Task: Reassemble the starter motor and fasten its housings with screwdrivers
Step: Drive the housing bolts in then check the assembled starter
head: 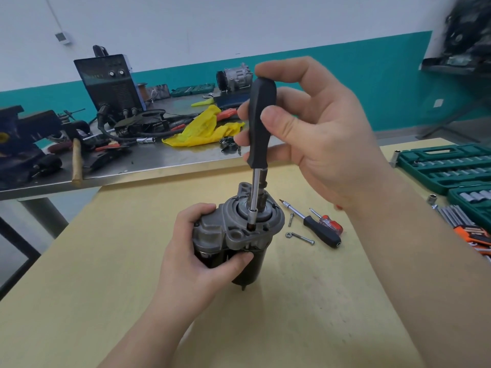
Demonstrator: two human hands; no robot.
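Gripping starter motor [233,235] with left hand [196,251], right hand [313,134] pinching upright screwdriver [259,134], no readable writing

The wall [239,27] is white above and teal below. A steel workbench [164,160] stands at left; a pale wooden table [106,261] fills the lower frame.

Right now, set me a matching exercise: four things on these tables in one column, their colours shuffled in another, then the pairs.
Things:
1. driver handle in the right hand
2. socket case
3. plastic bag
4. small screwdriver lying on the table

Colours:
A. yellow
B. red and clear
C. black
D. green

Pairs: 1-C, 2-D, 3-A, 4-B
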